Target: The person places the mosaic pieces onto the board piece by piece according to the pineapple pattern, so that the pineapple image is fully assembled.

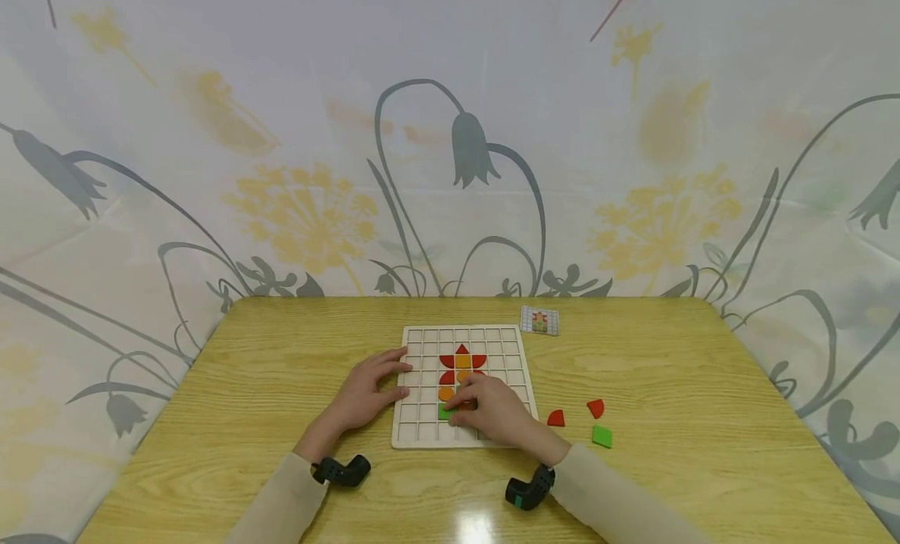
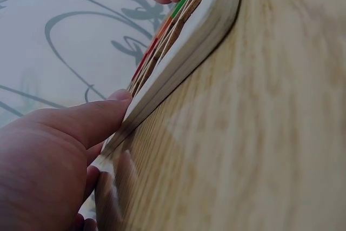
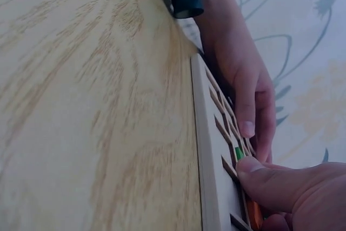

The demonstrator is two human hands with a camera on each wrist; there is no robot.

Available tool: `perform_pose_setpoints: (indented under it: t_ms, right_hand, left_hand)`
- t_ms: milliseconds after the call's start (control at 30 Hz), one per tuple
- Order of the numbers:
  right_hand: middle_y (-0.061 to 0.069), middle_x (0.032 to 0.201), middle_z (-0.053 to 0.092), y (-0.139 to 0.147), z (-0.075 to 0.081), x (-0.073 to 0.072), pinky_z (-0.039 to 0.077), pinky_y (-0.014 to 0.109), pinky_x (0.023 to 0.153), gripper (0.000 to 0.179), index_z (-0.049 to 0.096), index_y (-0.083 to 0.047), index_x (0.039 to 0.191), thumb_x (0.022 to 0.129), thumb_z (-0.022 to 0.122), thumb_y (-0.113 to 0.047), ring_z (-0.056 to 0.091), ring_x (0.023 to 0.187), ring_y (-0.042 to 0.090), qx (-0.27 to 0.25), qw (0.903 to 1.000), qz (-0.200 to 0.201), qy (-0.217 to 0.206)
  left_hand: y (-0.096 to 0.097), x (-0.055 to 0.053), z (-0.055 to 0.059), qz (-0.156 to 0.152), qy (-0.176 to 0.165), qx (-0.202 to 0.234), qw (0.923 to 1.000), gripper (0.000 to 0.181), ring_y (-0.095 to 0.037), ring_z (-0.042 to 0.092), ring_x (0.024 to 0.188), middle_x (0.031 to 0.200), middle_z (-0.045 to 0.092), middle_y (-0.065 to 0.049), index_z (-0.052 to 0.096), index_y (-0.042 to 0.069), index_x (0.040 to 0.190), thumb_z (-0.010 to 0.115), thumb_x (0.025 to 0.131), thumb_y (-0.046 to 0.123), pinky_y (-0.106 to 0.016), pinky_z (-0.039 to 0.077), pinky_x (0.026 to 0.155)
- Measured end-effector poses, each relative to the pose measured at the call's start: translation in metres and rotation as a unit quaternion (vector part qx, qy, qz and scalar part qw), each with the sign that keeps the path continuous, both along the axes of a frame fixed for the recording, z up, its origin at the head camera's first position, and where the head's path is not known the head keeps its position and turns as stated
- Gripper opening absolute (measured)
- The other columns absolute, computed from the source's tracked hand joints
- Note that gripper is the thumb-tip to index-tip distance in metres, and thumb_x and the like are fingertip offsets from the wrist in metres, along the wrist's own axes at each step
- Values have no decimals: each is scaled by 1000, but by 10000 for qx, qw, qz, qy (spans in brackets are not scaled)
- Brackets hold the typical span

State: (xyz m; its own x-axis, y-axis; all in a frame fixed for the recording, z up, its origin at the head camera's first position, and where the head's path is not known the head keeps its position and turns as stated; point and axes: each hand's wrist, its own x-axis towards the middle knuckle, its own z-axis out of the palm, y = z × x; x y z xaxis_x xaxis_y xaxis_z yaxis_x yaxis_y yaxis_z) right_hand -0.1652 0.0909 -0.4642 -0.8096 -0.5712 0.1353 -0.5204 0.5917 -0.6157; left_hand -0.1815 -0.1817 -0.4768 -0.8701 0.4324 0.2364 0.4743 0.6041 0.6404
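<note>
A pale wooden grid board (image 1: 420, 432) lies on the table under both hands. My left hand (image 1: 366, 389) rests at its left edge, thumb and fingertips touching the rim and fingers fairly straight. Over the lower middle cells, my right hand (image 1: 501, 411) pinches a green square piece (image 1: 444, 412) between thumb and finger, low against the board. Above it lie an orange round piece (image 1: 446, 393), an orange square (image 1: 462, 361), a red triangle (image 1: 462, 348) and several red curved pieces (image 1: 448, 362). An orange piece (image 3: 254, 215) is partly hidden beneath the right hand.
Right of the board lie two loose red pieces (image 1: 555, 418) and a green diamond-like piece (image 1: 601, 436). A small pattern card (image 1: 539, 320) sits behind the board's far right corner. A flower-printed cloth (image 1: 450, 216) hangs along the table's back edge.
</note>
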Motion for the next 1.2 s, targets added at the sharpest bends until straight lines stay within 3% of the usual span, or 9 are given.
perform_pose_setpoints:
  t_ms: [100, 333, 500, 800, 1200]
  right_hand:
    - [-11, 95, 60, 1, 2, 0, 44, 26, 66, 13, 80, -22, 100, 87, 79, -23, 51, 77, 7, -147, 9997, 30, -166]
    - [-6, 105, 65, 13, 7, -1, 49, 28, 69, 12, 79, -17, 101, 90, 76, -17, 57, 75, 12, -1120, 9897, -47, -887]
    - [-2, 101, 67, 28, 10, -6, 52, 28, 67, 12, 78, -12, 102, 91, 74, -14, 59, 77, 11, -1363, 9882, 7, -700]
    - [-4, 92, 65, 85, 17, -5, 50, 28, 65, 7, 77, -13, 98, 93, 72, -14, 56, 77, 14, -1020, 9908, -583, -664]
    - [0, 94, 67, 168, 15, 14, 51, 27, 64, 12, 75, -8, 103, 91, 73, -12, 58, 76, 8, -720, 9924, -739, -667]
  left_hand:
    - [0, 0, 0, 4, 1, 11, 10000, 37, -38, 36, 141, 151, 46, -11, 67, 7, 128, 70, 95, 23, -62, 28, 110]
    - [-1, 0, 0, 19, -72, 6, 10000, 38, -38, 35, 142, 152, 45, -10, 67, 8, 129, 70, 95, 25, -62, 27, 111]
    - [-1, 0, -1, -6, -70, -33, 10000, 38, -38, 34, 142, 152, 45, -9, 66, 9, 129, 70, 95, 25, -62, 27, 112]
    - [-1, 0, -1, -16, -103, -22, 9999, 38, -37, 34, 142, 152, 45, -10, 66, 8, 130, 70, 95, 24, -61, 26, 112]
    - [-1, 0, -1, -3, -113, -29, 9999, 38, -38, 34, 142, 152, 45, -10, 66, 8, 129, 70, 95, 24, -61, 24, 113]
